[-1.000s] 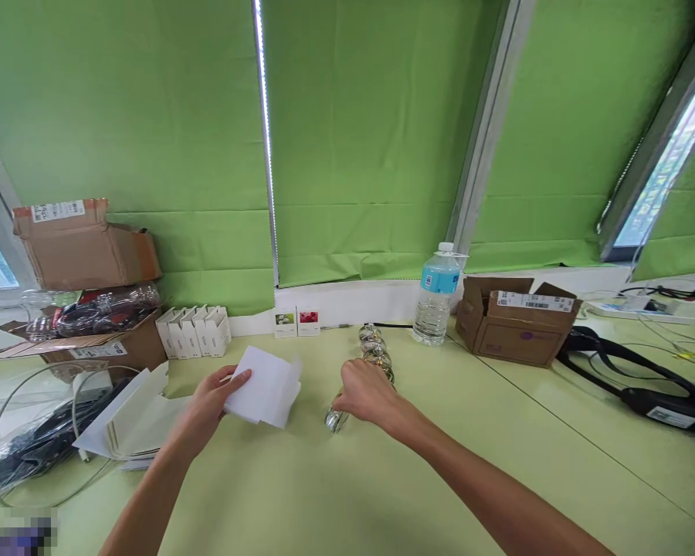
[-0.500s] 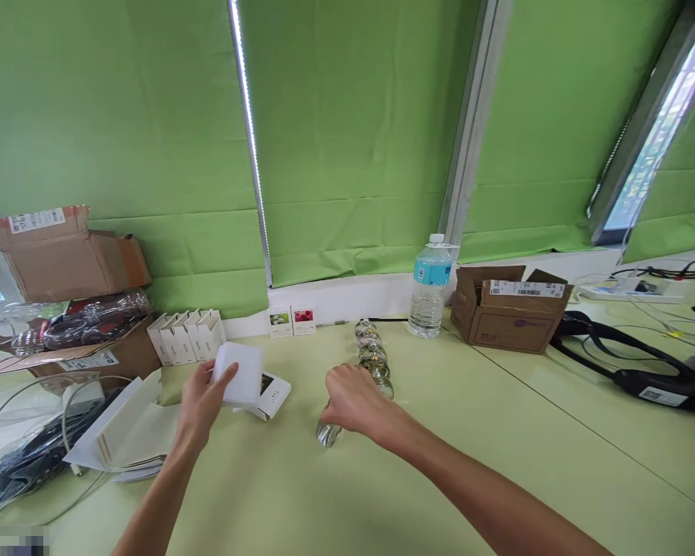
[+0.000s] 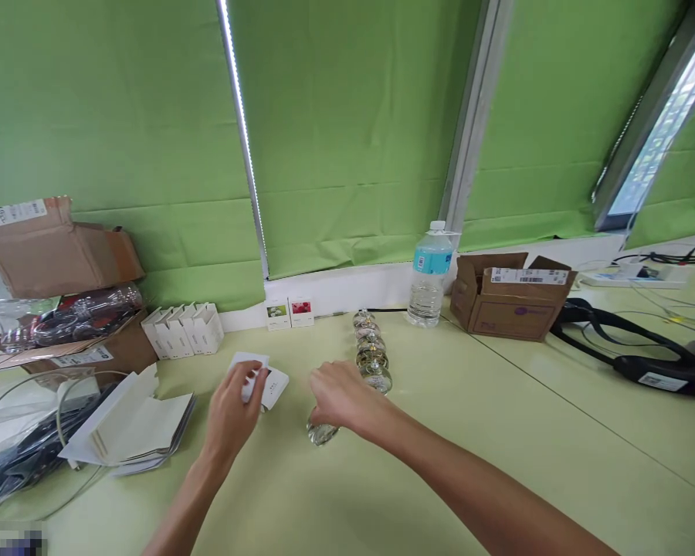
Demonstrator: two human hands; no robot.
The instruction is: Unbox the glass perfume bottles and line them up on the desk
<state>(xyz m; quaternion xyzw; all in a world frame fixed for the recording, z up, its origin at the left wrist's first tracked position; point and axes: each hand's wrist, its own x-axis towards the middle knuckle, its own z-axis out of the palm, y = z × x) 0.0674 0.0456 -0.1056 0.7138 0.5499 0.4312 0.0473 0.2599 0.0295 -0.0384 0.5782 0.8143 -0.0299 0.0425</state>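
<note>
My left hand is closed in a pinch on a flat white sleeve-like piece, mostly hidden behind the fingers. Right beside it, a small white box with a dark picture lies on the table. My right hand is curled around a small clear glass bottle; only its lower faceted end shows below the fingers. Just past that hand, several similar shiny glass bottles stand in a row running away from me.
White boxes stand at the left, near opened white packaging and cardboard boxes. Two picture cards lean on the wall. A water bottle, a cardboard box and a black headset are at the right.
My left hand has moved right and down with the white piece, which now lies over the small white box. My right hand has shifted slightly left with the glass bottle.
</note>
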